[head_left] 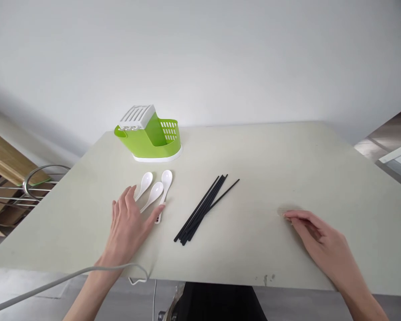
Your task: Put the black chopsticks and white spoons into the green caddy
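My left hand (126, 225) is over the handles of white spoons, thumb and fingers spread apart. Its thumb meets the handle of the right spoon (166, 179), and its index finger is beside the left spoon (146, 180). The middle spoon (156, 191) lies between them, its handle end partly hidden by the hand. On the table's right side rests my right hand (316, 238), thumb and fingertips pressed together with nothing visible in them. Several black chopsticks (202, 211) lie in a loose bundle between my hands, one angled away from the others.
A green cutlery holder (143, 140) with a white slotted top stands at the table's back left, near the wall. A grey cable (70, 277) crosses my left forearm. Left of the table (254, 151) are a metal rack (30, 189) and a wooden board (13, 156).
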The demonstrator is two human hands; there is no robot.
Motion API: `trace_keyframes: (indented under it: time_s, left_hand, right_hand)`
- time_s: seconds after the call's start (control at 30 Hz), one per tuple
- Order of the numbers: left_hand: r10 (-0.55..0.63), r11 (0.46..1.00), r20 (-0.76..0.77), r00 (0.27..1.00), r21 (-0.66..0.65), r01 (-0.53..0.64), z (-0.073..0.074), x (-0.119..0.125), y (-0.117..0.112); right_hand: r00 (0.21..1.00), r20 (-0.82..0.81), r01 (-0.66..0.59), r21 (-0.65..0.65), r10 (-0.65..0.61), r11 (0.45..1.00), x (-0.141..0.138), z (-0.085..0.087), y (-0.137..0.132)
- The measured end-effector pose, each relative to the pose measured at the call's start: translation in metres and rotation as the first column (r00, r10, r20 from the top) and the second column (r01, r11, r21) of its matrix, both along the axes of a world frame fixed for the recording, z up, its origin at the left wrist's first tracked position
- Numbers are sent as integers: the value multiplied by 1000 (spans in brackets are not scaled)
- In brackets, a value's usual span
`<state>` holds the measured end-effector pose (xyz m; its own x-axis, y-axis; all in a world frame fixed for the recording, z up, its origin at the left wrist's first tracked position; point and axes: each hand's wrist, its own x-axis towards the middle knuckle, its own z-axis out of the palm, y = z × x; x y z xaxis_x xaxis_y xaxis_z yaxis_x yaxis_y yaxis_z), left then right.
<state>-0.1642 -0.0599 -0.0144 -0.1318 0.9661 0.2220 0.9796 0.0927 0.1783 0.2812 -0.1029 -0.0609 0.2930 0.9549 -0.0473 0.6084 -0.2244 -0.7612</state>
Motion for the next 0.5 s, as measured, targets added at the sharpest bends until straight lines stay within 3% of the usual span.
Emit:
trace_keyframes:
  time_s: [0.17, 0.5]
  left_hand:
    - [12, 987, -55, 998, -162, -21, -4, 5, 2]
    - [-6, 949, -319, 948, -301, -95, 16, 0, 23]
  right_hand:
    - [1000, 12, 8, -5, -8, 1000, 0, -1, -1]
    - [1000, -26, 6, 4, -5, 1000, -1, 0, 1]
